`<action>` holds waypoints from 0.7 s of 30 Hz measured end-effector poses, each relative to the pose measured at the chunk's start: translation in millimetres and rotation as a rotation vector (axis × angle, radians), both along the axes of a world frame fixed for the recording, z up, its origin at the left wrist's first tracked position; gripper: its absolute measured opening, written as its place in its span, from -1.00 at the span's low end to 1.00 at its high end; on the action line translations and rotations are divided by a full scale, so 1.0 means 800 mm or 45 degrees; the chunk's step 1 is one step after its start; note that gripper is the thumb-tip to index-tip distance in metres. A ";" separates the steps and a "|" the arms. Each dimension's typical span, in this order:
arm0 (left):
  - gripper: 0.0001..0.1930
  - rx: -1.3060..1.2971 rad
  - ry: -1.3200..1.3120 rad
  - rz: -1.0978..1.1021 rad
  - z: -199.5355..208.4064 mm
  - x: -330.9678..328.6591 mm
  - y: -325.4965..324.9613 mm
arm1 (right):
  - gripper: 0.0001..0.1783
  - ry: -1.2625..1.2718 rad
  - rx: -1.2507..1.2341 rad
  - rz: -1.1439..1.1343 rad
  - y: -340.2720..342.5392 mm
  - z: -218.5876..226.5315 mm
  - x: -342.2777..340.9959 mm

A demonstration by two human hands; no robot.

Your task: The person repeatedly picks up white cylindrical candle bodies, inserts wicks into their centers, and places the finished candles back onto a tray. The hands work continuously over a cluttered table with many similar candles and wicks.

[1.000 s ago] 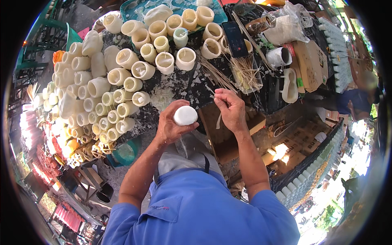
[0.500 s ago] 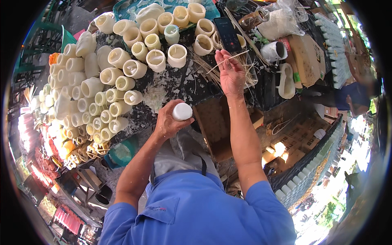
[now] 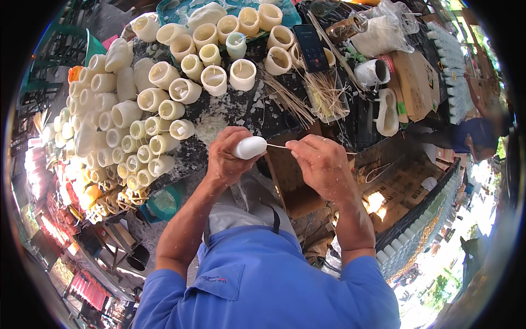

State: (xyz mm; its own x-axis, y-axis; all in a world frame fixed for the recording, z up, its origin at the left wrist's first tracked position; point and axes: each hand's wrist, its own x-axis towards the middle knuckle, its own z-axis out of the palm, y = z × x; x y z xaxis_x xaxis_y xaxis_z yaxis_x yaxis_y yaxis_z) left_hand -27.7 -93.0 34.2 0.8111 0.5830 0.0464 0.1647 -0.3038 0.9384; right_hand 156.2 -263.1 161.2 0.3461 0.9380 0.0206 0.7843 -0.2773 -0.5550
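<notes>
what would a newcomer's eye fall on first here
Probably the pale hollow cups crowding the upper left. Next, near the centre, the smooth white piece in the left hand, with a thin pale strip running from its edge to the right hand. Beyond, right of centre, a dark phone stands out.

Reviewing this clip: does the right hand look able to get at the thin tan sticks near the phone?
Probably yes: the thin tan sticks lie exposed just beyond the right hand, with nothing evident blocking the way, though its fingertips are occupied pinching a thin pale strand.
</notes>
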 end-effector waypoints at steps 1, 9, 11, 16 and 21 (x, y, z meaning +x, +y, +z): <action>-0.50 0.008 0.033 -0.001 0.003 0.001 -0.001 | -0.86 -0.073 -0.036 0.045 0.002 0.004 -0.003; -0.48 0.075 0.105 -0.008 0.005 0.007 -0.007 | -0.82 -0.228 -0.080 0.165 0.026 -0.015 -0.014; -0.47 0.081 0.130 0.009 0.002 0.007 -0.007 | -0.83 -0.262 -0.041 0.162 0.027 -0.018 -0.019; -0.46 0.174 0.144 0.013 0.003 0.005 -0.007 | -0.85 -0.267 -0.005 0.156 0.036 -0.017 -0.026; -0.43 0.279 0.128 0.020 0.009 0.005 -0.004 | -0.84 -0.280 -0.042 0.121 0.041 -0.011 -0.030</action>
